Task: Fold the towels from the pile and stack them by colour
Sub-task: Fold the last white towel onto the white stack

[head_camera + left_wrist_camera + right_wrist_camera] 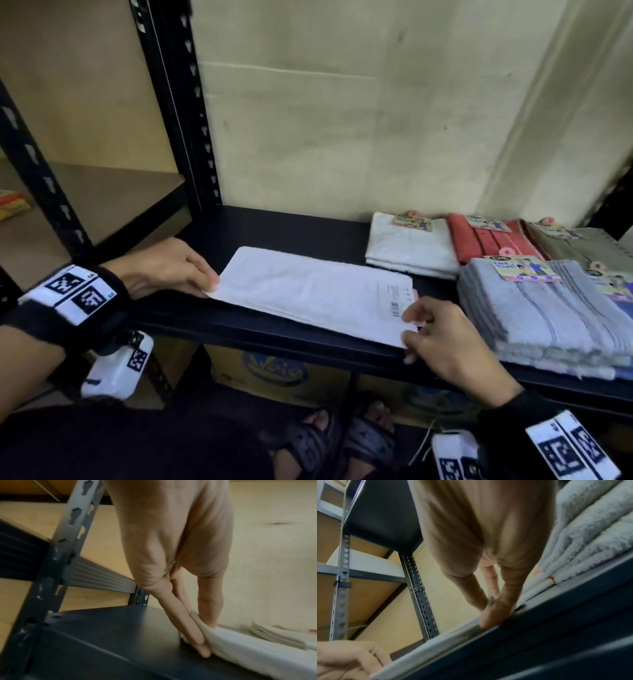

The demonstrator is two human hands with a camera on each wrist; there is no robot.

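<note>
A white towel (308, 294), folded into a long strip, lies flat on the black shelf (291, 226). My left hand (210, 286) pinches its left end, thumb on top and fingers (197, 642) beneath the cloth (248, 649). My right hand (409, 332) pinches the right end at the front corner, beside the printed label (397, 301). In the right wrist view its fingertips (494, 612) clamp the towel's edge (436, 639) at the shelf's lip. To the right stand folded stacks: white (407, 246), red (493, 240), olive (582, 243) and grey (548, 308).
A black slotted upright (191, 120) stands behind my left hand, with a brown shelf board (113, 205) beyond it. A yellow packet (12, 205) lies at the far left. A cardboard box (274, 370) sits under the shelf, above my sandalled feet (342, 442).
</note>
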